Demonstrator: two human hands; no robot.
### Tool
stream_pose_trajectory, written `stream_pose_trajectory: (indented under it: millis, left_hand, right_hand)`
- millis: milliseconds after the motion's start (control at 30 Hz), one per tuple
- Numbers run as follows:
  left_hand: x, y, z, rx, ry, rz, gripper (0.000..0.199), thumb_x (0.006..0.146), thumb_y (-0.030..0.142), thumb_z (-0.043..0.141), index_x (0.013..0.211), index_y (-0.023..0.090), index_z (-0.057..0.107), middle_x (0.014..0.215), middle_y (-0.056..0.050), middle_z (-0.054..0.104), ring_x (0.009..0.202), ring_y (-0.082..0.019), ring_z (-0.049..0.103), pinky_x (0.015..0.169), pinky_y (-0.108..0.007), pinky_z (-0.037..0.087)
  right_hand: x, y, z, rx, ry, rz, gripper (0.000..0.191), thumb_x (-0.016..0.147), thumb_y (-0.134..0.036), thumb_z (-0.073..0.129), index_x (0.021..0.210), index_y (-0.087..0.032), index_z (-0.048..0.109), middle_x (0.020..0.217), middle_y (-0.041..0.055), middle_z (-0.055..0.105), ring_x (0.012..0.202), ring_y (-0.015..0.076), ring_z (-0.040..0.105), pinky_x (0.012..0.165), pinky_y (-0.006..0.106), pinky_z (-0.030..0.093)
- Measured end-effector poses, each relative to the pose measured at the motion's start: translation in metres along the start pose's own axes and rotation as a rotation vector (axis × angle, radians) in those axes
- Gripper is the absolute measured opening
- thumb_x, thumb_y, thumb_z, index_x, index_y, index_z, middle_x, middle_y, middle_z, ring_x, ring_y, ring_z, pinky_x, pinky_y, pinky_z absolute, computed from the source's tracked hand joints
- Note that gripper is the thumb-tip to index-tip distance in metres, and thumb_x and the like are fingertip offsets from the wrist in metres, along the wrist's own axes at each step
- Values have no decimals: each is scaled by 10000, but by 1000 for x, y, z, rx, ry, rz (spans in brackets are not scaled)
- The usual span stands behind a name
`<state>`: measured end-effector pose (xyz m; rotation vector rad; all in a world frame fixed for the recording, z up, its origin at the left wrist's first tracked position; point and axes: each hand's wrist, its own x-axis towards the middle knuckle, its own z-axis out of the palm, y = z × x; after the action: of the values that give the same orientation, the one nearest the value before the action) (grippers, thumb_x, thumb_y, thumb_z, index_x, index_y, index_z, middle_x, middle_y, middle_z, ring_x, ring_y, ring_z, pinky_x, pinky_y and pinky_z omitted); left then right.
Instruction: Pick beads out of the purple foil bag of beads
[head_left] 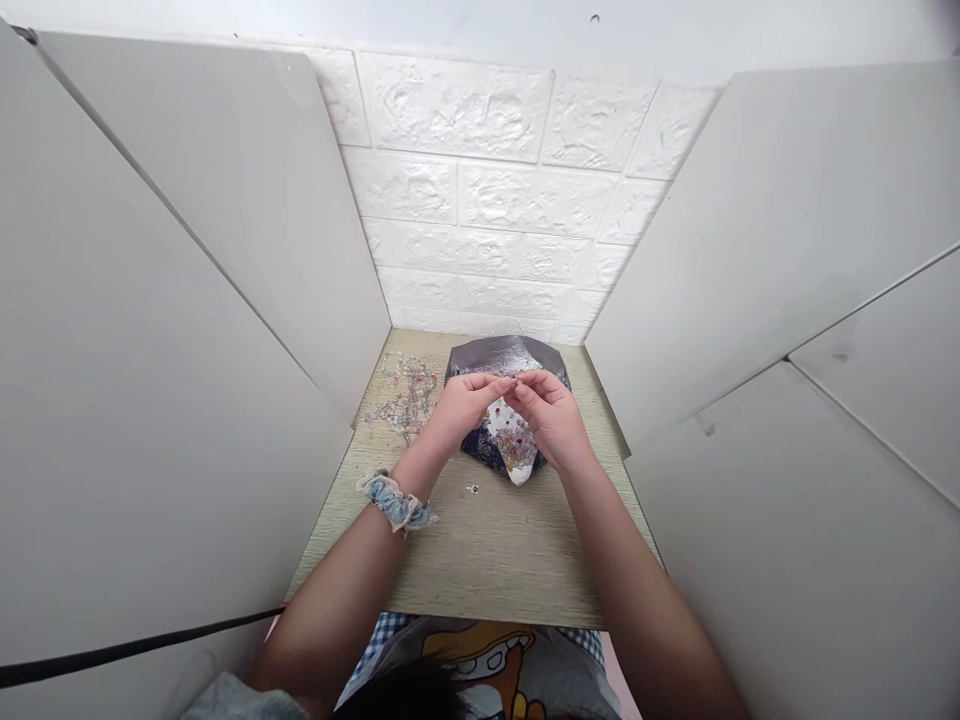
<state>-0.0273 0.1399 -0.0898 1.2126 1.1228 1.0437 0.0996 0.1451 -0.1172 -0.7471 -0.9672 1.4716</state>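
Observation:
My left hand (466, 405) and my right hand (553, 415) meet fingertip to fingertip above a dark, silver-lined bag (484, 352). Both are closed in a pinch; what they pinch is too small to make out. Under and between them, small pink, clear and yellow beads (514, 448) lie on a white piece (520, 478) in the bag. Strands of colourful beads (409, 400) are spread on the table left of my left hand. A light blue scrunchie (397, 503) circles my left wrist.
The wooden table (502, 560) is narrow, with grey panels on both sides and a white brick-pattern wall (480, 200) behind. A tiny light-coloured item (472, 489) lies in front of the bag. A black cord (142, 647) runs at the lower left.

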Motion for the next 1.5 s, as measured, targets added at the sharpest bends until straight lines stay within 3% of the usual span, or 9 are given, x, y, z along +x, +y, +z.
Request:
stream_pose_trajectory:
  millis: [767, 1167, 1367, 1500]
  left_hand:
    - [-1, -2, 2, -129, -33, -55, 314, 657, 428, 603, 689, 117, 581, 398, 91, 229, 354, -10, 162, 352, -177, 99]
    - [1, -4, 1, -137, -38, -102, 304, 643, 413, 625, 674, 118, 559, 413, 92, 212, 356, -4, 142, 342, -167, 89]
    - [2, -9, 1, -279, -208, -200, 287, 668, 402, 608, 646, 153, 468, 482, 91, 145, 385, -12, 104, 330, -150, 75]
    - [2, -11, 0, -270, -272, -204, 270, 694, 406, 581, 704, 156, 478, 520, 81, 164, 389, -9, 128, 325, -133, 78]
  right_hand:
    - [1, 4, -2, -65, -41, -15, 168, 632, -297, 678, 741, -204, 590, 715, -32, 593, 746, 102, 563, 775, 279, 453]
    - [-4, -7, -4, -686, 28, -315, 161, 769, -295, 505, 743, -169, 602, 733, 23, 604, 718, 143, 554, 673, 285, 438]
    - [-8, -8, -1, -978, 62, -556, 154, 823, -202, 412, 690, -183, 487, 710, -3, 518, 694, 118, 477, 646, 248, 378]
    - [-7, -5, -2, -1091, 51, -602, 154, 844, -184, 359, 708, -188, 431, 731, 5, 471, 713, 125, 448, 659, 253, 360]
